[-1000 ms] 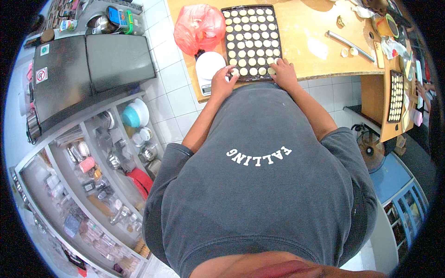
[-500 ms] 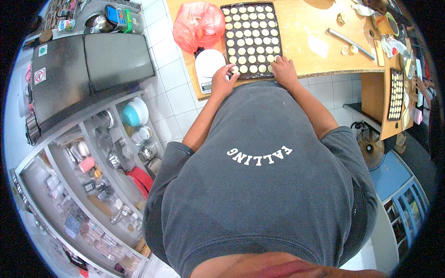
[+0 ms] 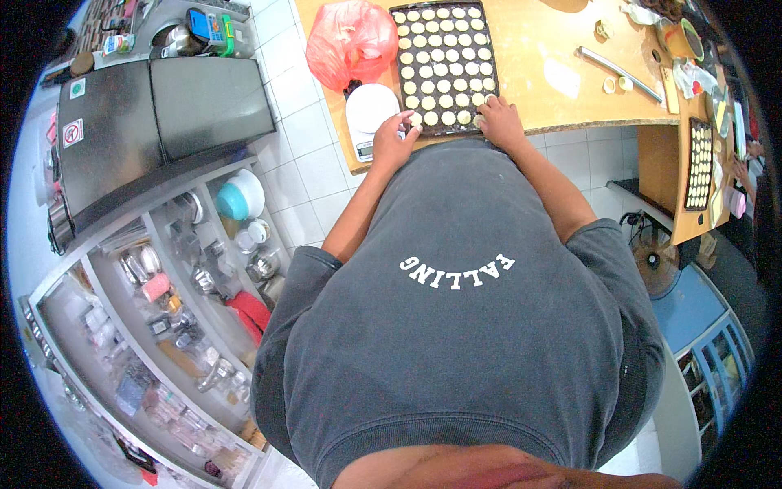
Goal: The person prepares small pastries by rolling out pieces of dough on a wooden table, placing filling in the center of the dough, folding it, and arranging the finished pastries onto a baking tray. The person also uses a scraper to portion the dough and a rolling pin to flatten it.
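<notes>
The person's torso, in a dark grey short-sleeved T-shirt [image 3: 456, 310], stands against the near edge of a light wood-topped table [image 3: 529, 90]. Both bare hands sit at the near end of a dark rectangular baking tray [image 3: 440, 130]. The left hand [image 3: 394, 142] is at the near left corner, its thumb and fingers slightly apart beside the end piece. The right hand [image 3: 501, 122] is at the near right corner, its fingers curled inward; whether either hand is clamped on a piece or on the rim cannot be told. The tray lies flat and carries pale yellow dough rounds [image 3: 449, 118] in rows from the near end to the far end. Judged by this coverage, placement is essentially complete; at most, the near corner pieces require adjustment. The tops appear plain, and no baking colour is evident. A white kitchen scale [image 3: 371, 108] stands just left of the tray, with a translucent red plastic bag [image 3: 352, 45] beyond it. Farther right lies a straight silver tube [image 3: 619, 73].
</notes>
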Action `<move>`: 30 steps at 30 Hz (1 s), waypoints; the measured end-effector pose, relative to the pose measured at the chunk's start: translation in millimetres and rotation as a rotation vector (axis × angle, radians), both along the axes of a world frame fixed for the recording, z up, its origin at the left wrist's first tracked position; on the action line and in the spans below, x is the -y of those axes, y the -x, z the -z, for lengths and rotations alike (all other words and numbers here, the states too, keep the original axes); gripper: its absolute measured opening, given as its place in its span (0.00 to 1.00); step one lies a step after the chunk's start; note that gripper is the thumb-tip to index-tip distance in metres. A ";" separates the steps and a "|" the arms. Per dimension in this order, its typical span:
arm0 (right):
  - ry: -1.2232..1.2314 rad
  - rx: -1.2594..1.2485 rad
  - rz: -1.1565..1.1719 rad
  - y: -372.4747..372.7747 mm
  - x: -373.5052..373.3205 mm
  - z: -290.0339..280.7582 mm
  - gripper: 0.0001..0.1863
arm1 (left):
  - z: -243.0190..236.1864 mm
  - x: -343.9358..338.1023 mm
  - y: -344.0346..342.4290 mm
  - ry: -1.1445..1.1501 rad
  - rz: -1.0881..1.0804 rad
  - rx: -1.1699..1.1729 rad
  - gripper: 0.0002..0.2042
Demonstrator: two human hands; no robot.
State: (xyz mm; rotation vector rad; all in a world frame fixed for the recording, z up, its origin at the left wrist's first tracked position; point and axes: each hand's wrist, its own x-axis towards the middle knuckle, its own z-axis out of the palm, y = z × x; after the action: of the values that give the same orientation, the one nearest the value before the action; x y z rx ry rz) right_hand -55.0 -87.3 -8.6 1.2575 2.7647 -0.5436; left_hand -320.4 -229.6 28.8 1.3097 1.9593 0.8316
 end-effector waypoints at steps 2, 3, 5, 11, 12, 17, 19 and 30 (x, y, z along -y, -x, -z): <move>0.014 -0.005 0.006 0.0 0.6 -2.0 0.13 | 1.2 0.0 0.5 -0.005 -0.005 -0.001 0.20; 0.024 -0.008 0.011 -0.3 0.3 -2.7 0.13 | 0.6 -0.5 0.1 -0.002 -0.005 0.001 0.20; 0.041 0.015 0.021 -0.2 0.4 -4.1 0.13 | -0.6 -0.8 -0.6 -0.002 -0.004 -0.001 0.20; 0.008 -0.017 0.076 -2.5 6.0 0.3 0.10 | -2.3 -0.6 -0.7 0.046 0.017 -0.041 0.21; 0.021 -0.018 0.088 -1.6 6.5 -0.6 0.10 | -2.4 -0.2 -0.6 0.045 0.016 -0.040 0.21; 0.050 -0.021 0.104 1.1 7.5 -4.6 0.13 | 3.5 2.3 0.5 -0.022 -0.003 -0.005 0.21; 0.017 -0.053 0.115 0.7 8.7 -4.2 0.12 | 2.9 2.1 -0.3 -0.015 0.000 -0.015 0.20; 0.015 -0.064 0.075 -2.3 6.2 3.0 0.10 | 6.5 1.4 1.7 -0.023 0.014 -0.027 0.20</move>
State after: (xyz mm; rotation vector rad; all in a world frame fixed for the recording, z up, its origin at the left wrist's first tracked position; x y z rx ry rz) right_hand -52.7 -93.5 -11.6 1.3685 2.7685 -0.6203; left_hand -322.1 -231.0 22.2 1.3527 1.9644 0.8365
